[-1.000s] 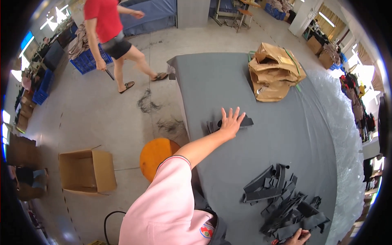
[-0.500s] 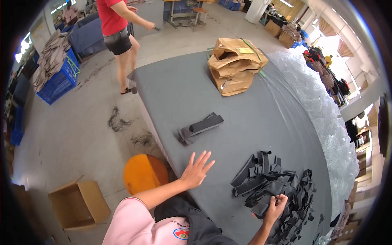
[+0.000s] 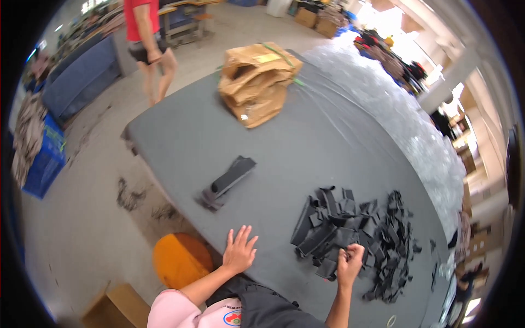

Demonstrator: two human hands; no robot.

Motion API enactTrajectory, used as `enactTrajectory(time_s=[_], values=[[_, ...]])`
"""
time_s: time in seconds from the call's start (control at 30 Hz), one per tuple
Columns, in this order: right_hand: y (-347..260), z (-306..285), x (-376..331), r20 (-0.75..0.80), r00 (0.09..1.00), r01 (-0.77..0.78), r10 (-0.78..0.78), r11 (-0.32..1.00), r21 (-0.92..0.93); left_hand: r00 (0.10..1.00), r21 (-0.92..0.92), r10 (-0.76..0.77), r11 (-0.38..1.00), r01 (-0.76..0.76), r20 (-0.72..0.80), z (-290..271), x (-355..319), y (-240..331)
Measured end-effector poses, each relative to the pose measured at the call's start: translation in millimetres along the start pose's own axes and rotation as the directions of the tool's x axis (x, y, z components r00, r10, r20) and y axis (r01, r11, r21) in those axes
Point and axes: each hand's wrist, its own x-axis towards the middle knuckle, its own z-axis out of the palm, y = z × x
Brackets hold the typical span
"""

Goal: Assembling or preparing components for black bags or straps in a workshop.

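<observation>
Dark strips partly hidden (image 3: 358,221) behind right hand (image 3: 351,261), co-worker (image 3: 150,52) cropped at top edge

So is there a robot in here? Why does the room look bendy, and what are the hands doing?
No robot, just a person using two bare hands. The picture comes from a wide camera on that person's head, looking down; its lens bends straight edges. The left hand is open near the edge of a big grey table. The right hand has its grip closed at a heap of dark strips, seemingly on one of them. Also on the table are a smaller dark bundle and, farther away, a crumpled brown paper bag. The person in red is somebody else.
</observation>
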Motion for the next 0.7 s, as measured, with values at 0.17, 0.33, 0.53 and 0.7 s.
enactTrajectory(time_s=[0.17, 0.33, 0.53, 0.7], values=[[6.9, 19.4, -4.9, 0.071, 0.997, 0.042, -0.032, 0.99, -0.136, 1.0, 0.049, -0.024, 0.998, 0.025, -0.014, 4.5, 2.0, -0.3], [21.2, 35.4, -13.0, 0.113, 0.993, 0.045, -0.031, 0.991, -0.123, 1.0, 0.065, -0.005, 0.998, 0.005, 0.004, 4.3, 6.2, 4.1], [33.9, 44.4, -17.1, 0.194, 0.98, 0.076, -0.039, 0.98, -0.186, 1.0, 0.094, -0.011, 0.996, 0.011, -0.003, 5.1, 6.2, 7.1], [41.6, 50.3, -17.2, 0.248, 0.967, 0.097, -0.057, 0.983, -0.155, 1.0, 0.093, -0.031, 0.995, 0.031, -0.007, 6.9, 6.9, 6.2]])
